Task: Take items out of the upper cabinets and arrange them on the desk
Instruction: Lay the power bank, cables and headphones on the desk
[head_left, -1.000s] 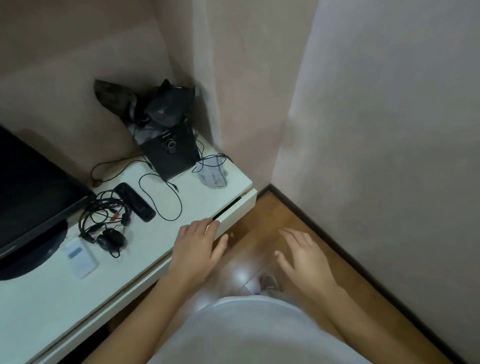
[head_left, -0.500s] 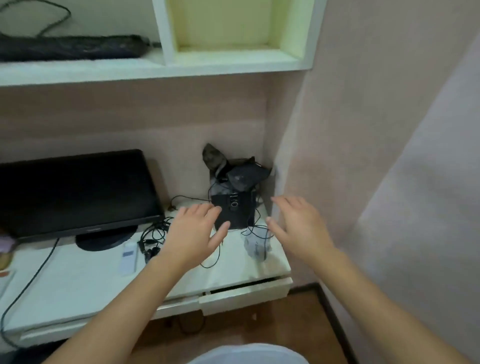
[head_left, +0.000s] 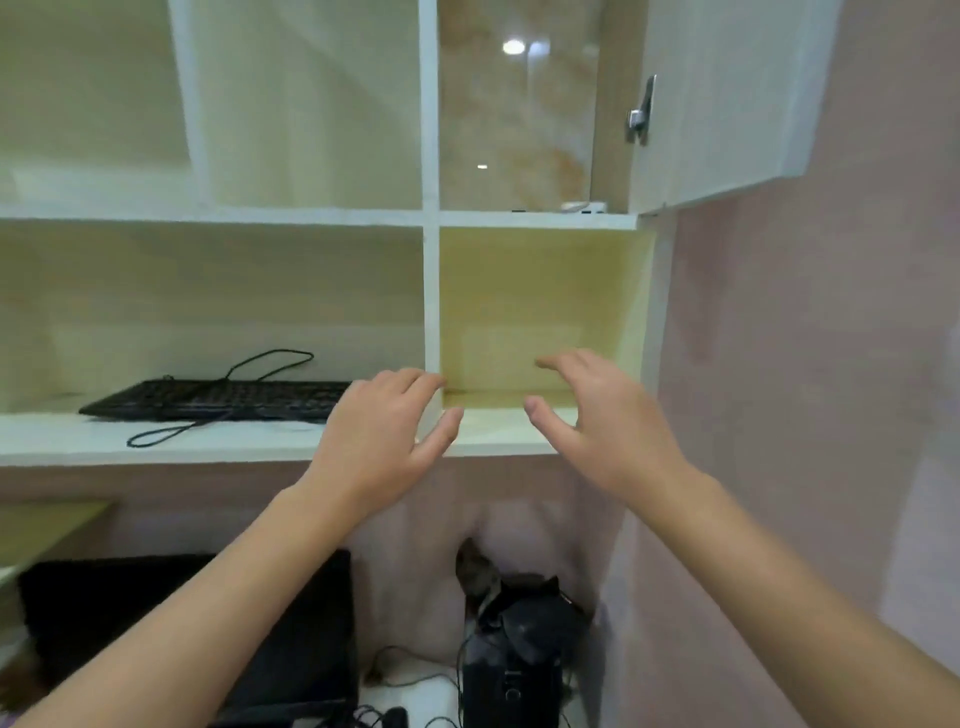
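Reaching up now, both hands are raised in front of the open shelving, and neither holds anything. Left hand (head_left: 382, 441) has its grip spread wide, fingers loose, just in front of the white divider (head_left: 430, 291). Right hand (head_left: 597, 421) is just as open, hovering at the mouth of the bare yellow cubby (head_left: 540, 312). The likely prize, I'd say, is the black keyboard (head_left: 218, 399) lying flat on the shelf to the left, its cable (head_left: 171, 434) looping over the front edge. And that's the danger: pull the keyboard out and the trailing cable could snag or sweep down onto the monitor (head_left: 171, 623) and the black bag (head_left: 514, 660) on the counter (head_left: 415, 691) below. Higher up, something small and pale (head_left: 582, 207) sits beside the cabinet door (head_left: 727, 104); can't tell what.
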